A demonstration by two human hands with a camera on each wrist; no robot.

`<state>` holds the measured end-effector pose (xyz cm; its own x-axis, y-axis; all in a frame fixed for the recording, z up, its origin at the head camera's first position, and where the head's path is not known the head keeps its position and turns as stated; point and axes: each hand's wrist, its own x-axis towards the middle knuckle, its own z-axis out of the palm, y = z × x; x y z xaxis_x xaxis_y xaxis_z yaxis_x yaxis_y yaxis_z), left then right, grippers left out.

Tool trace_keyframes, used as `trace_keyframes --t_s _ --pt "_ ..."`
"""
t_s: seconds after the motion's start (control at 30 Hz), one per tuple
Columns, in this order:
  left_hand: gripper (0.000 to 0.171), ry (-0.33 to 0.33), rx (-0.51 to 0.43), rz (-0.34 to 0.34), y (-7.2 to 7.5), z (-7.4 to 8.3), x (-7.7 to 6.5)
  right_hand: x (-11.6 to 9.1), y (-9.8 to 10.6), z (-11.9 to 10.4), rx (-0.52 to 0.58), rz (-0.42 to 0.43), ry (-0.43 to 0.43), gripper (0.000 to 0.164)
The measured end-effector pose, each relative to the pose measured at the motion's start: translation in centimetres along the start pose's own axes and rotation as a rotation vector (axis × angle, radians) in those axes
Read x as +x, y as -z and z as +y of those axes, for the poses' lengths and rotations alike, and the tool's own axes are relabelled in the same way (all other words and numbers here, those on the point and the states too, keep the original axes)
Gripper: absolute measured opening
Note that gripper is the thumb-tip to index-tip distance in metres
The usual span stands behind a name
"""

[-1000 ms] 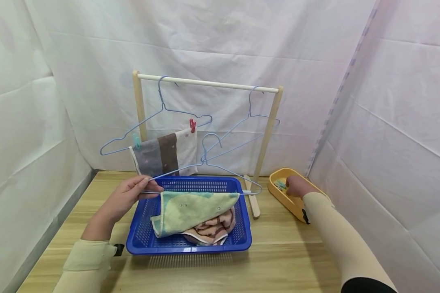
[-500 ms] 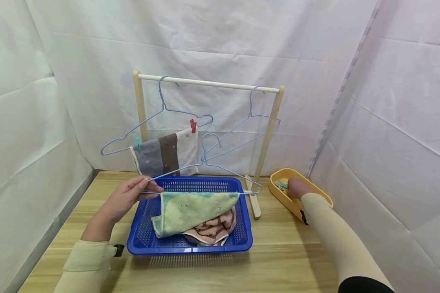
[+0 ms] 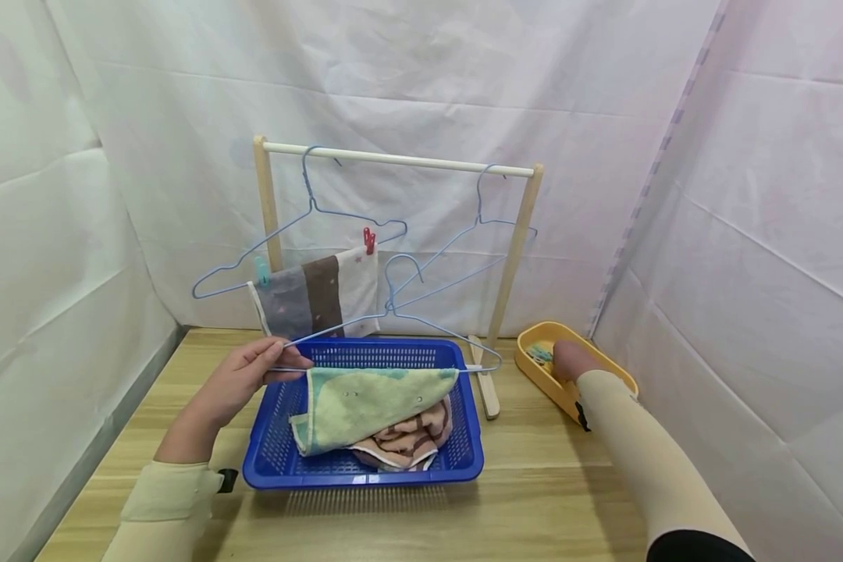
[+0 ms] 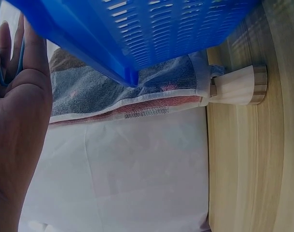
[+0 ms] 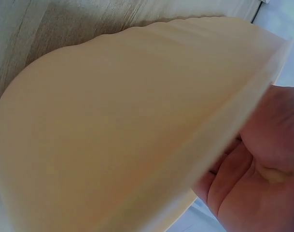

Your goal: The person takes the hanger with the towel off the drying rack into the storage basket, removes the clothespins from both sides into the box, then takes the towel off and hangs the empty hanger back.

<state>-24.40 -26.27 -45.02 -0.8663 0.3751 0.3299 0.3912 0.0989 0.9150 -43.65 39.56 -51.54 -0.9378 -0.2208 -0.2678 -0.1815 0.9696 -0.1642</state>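
My left hand point(image 3: 242, 382) pinches the left end of a blue wire hanger point(image 3: 337, 327), held up over the blue basket point(image 3: 267, 460). Over the hanger's lower bar drapes a green and yellow towel point(image 3: 365, 394), its lower part hanging into the basket. Beneath it lies a crumpled pink-brown towel point(image 3: 410, 437). At the right, my right hand point(image 3: 572, 361) reaches into a yellow tray point(image 3: 542, 380) beside some small greenish clothespins point(image 3: 538, 355). The tray's wall hides the fingertips in the right wrist view, so I cannot tell whether they hold a clothespin.
Behind the basket stands a wooden rack point(image 3: 407, 161) with a white rail. From it hang a hanger point(image 3: 253, 246) bearing a grey, brown and white towel point(image 3: 319, 293), clipped by teal point(image 3: 262, 269) and red clothespins point(image 3: 369, 241), and a bare hanger point(image 3: 457, 238). White cloth walls surround the table.
The right hand has shifted slightly right and down within the yellow tray. The left hand, hanger and draped towel stay in place.
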Motion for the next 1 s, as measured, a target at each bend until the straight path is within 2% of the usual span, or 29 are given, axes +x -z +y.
trace_keyframes --t_s 0.03,0.1,0.23,0.33,0.47,0.57,0.8,1.0 --pt "0.041 -0.001 -0.001 0.000 0.0 0.0 0.0 0.5 -0.4 0.8 0.010 0.018 0.016 0.018" --pt "0.041 -0.001 -0.002 0.000 0.0 0.0 0.0 0.5 -0.3 0.9 0.035 0.032 0.016 0.019" --pt "0.041 0.001 -0.007 0.000 0.1 0.1 0.0 -0.9 0.6 0.1 0.055 0.099 0.003 0.028" --pt "0.042 0.007 -0.009 -0.001 0.1 0.2 0.0 -2.5 2.0 -1.5 0.113 0.131 -0.018 0.032" --pt "0.042 0.014 0.000 0.001 0.1 0.2 0.1 -3.9 3.7 -3.4 0.222 0.174 -0.046 0.025" --pt "0.043 0.020 0.004 0.004 0.2 0.3 0.1 -4.6 4.7 -4.9 0.261 0.219 -0.058 0.021" --pt "0.043 0.023 0.009 0.008 0.2 0.3 0.0 -6.5 5.9 -8.5 0.269 0.292 -0.015 0.023" --pt "0.043 0.020 0.007 0.004 0.2 0.2 -0.1 -8.0 6.6 -10.4 0.308 0.360 0.000 0.025"
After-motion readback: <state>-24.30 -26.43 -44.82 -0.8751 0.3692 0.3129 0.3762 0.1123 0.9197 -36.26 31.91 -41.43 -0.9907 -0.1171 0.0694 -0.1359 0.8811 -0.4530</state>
